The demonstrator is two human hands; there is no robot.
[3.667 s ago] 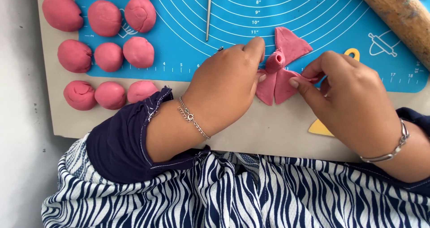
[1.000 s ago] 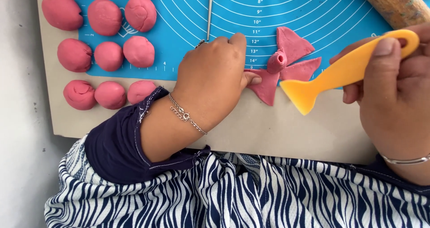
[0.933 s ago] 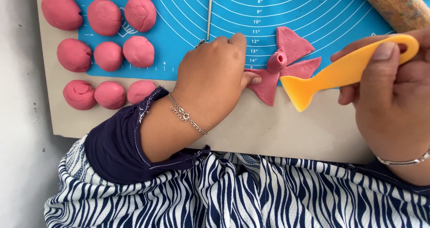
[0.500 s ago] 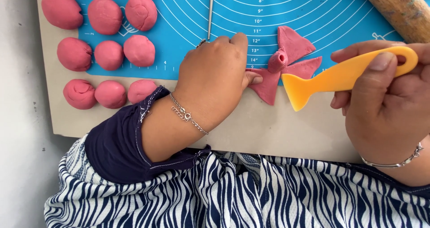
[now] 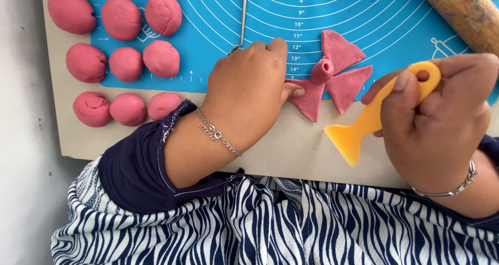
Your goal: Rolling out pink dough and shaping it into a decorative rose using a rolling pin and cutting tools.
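The pink dough bow point(image 5: 327, 78) looks nearly shaped: a rolled knot sits in its middle with flat wings fanning out, and it lies at the near edge of the blue baking mat point(image 5: 374, 15), its near-left wing overhanging onto the beige board point(image 5: 291, 150). The left hand point(image 5: 249, 91) presses fingertips on that wing, pinning it rather than gripping. The right hand point(image 5: 439, 122) clenches a yellow plastic scraper point(image 5: 374, 117), blade hanging just near-right of the bow, apart from it. Trimming or lifting the bow seems left to do. To the far left, pink dough balls point(image 5: 125, 62) wait unshaped. A wooden rolling pin point(image 5: 462, 10) lies far right and a thin metal tool point(image 5: 243, 13) lies far of the left hand; neither blocks the scraper.
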